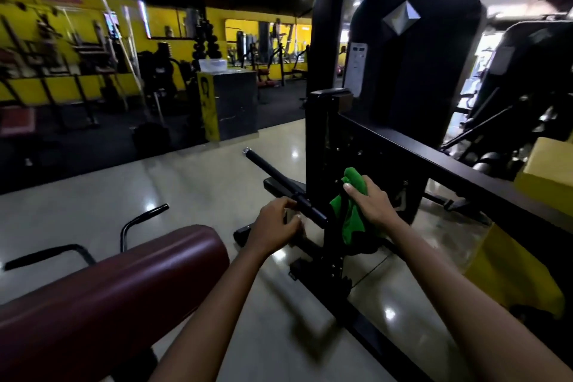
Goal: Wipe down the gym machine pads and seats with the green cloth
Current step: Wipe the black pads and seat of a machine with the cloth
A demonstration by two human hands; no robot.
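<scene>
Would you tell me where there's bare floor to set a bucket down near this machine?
Bare glossy floor lies left of the black bar, beyond the maroon padded roller. It is crowded around the black machine frame, where both hands work.

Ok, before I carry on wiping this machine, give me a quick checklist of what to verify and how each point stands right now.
1. Green cloth in hand: ok, the right hand grips it.
2. Cloth on the machine: ok, it is bunched against the black upright post by the bar's joint.
3. Left hand steadying: ok, its fingers curl at the black handle bar.
4. Maroon pad wiped: cannot tell; the cloth is not on it now.
5. Cloth spread flat for wiping: not ok, it is crumpled.
6. Floor around the frame dry: cannot tell, it is glossy with light reflections.
</scene>
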